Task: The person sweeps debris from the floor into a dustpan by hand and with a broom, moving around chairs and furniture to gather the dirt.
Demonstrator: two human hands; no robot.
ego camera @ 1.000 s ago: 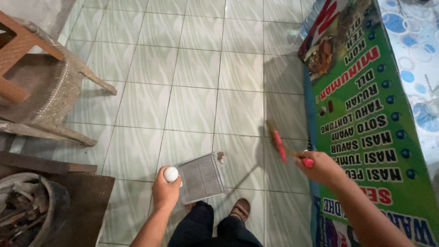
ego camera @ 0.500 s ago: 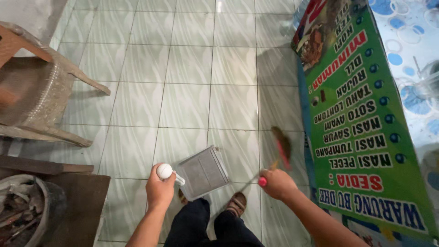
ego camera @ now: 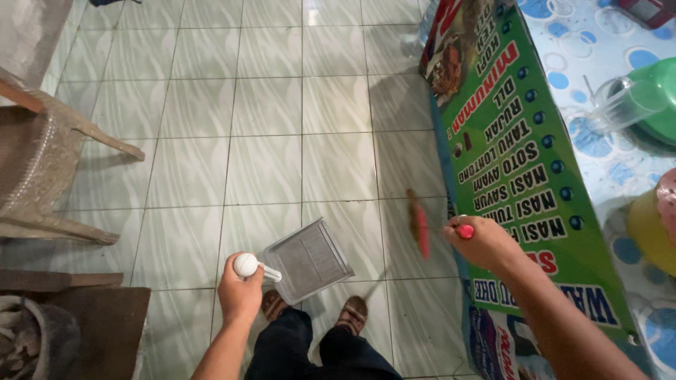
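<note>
The person stands on the pale green tiled floor (ego camera: 267, 105), sandalled feet just showing below dark trousers. The left hand (ego camera: 238, 294) is closed tight around the white round-ended handle of a clear grey plastic dustpan (ego camera: 308, 259), which hangs tilted just above the tiles in front of the feet, its open mouth turned up and to the right. The right hand (ego camera: 484, 244) is curled fully round the pink handle of a small hand brush (ego camera: 420, 222) with brownish bristles; the brush is blurred, its head low over the floor, to the right of the dustpan and apart from it, close beside the hanging edge of a green printed banner (ego camera: 524, 169) with white and red lettering and food pictures. That banner drapes down the side of a tabletop covered in a white cloth with blue circles (ego camera: 598, 63), on which stand a clear plastic jug (ego camera: 616, 105), a green plastic basin (ego camera: 658, 95) and a yellow container (ego camera: 651, 229) at the right edge. Off to the left a worn beige plastic chair (ego camera: 42, 165) lies tipped on its side, well away from both hands, with a dark brown wooden board (ego camera: 91, 327) beneath it near the lower left corner.
</note>
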